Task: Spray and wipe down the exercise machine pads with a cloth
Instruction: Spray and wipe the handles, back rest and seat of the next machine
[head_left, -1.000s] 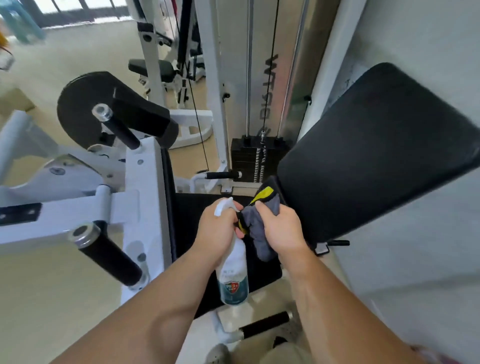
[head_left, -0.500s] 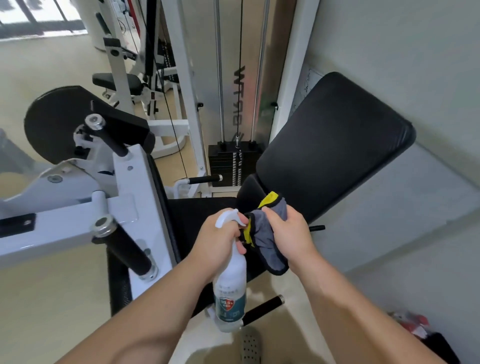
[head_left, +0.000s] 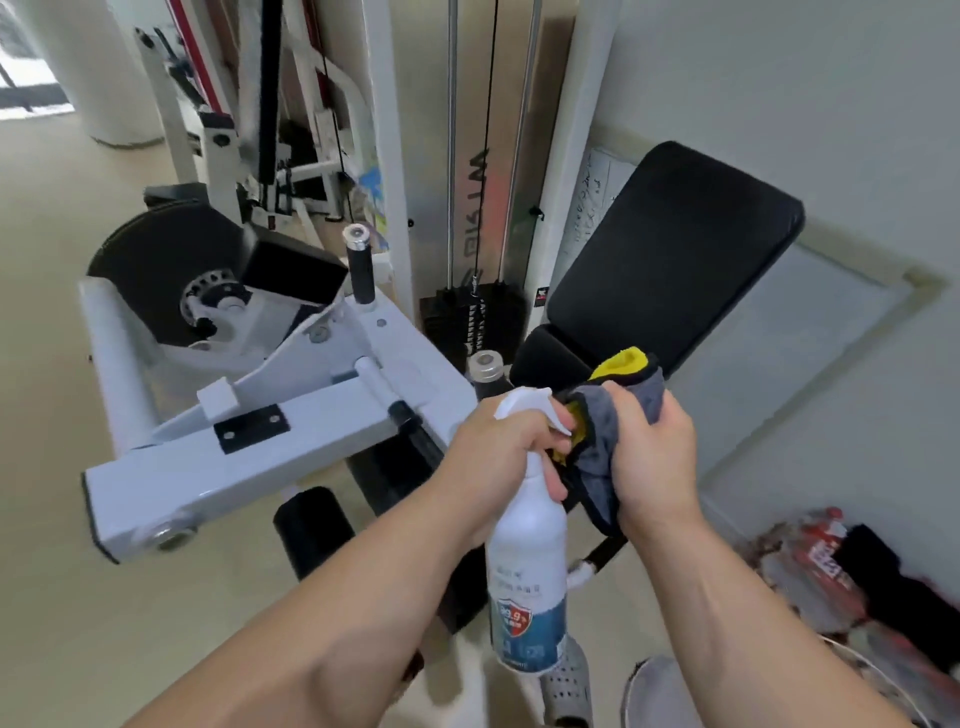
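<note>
My left hand (head_left: 498, 457) grips the neck of a white spray bottle (head_left: 527, 582) with a blue label, fingers on the trigger. The nozzle points into a grey and yellow cloth (head_left: 608, 415) bunched in my right hand (head_left: 652, 457). Both hands are held close together, in front of the machine's seat. The black back pad (head_left: 670, 249) leans against the wall at the upper right. A black roller pad (head_left: 311, 525) sits low under the white arm, and the seat pad (head_left: 550, 353) is mostly hidden behind my hands.
The white machine arm (head_left: 249, 436) with black handles juts out on the left at hand height. The weight stack (head_left: 472, 317) and cables stand behind. A wall runs along the right, with red and black items (head_left: 841, 571) on the floor. My shoes show at the bottom.
The view has pulled back and swung to the right, so the back pad looks smaller and farther. My hands have kept the bottle and cloth together.
</note>
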